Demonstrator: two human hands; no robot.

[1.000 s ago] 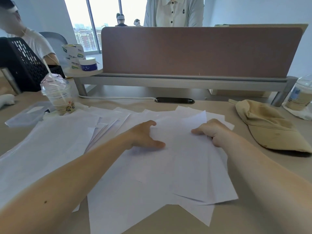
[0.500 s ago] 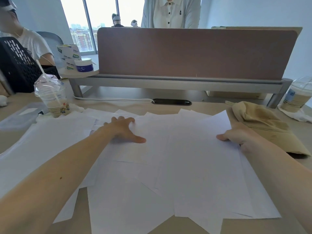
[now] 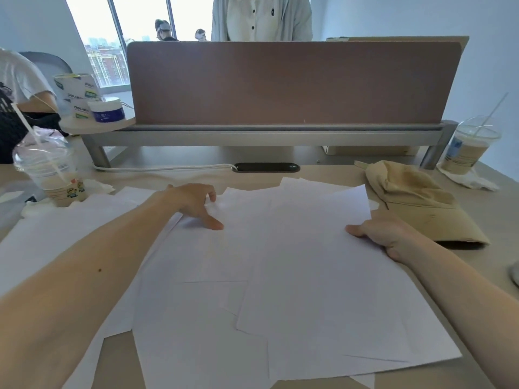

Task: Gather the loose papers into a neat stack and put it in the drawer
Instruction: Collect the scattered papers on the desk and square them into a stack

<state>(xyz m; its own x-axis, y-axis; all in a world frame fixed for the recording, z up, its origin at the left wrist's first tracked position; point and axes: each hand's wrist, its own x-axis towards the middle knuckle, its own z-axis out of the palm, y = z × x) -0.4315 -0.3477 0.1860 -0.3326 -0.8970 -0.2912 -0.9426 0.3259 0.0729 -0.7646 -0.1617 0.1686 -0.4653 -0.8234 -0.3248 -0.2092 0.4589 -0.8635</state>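
Loose white papers [image 3: 295, 276] lie overlapped and askew across the desk, spreading from the far left to the right of centre. My left hand [image 3: 196, 203] rests flat on the papers at the upper middle, fingers spread and thumb pointing right. My right hand [image 3: 384, 234] grips the right edge of the top sheets, thumb on top and fingers curled under. No drawer is in view.
A tan cap [image 3: 415, 203] lies just right of the papers, near my right hand. Two iced drinks with straws stand at the left [image 3: 50, 169] and far right [image 3: 469, 147]. A brown desk divider [image 3: 292, 82] blocks the back; people are behind it and at left.
My hands have spread apart: the left one slid left and farther back over the sheets, the right one moved right to the papers' edge. The top sheets shifted right.
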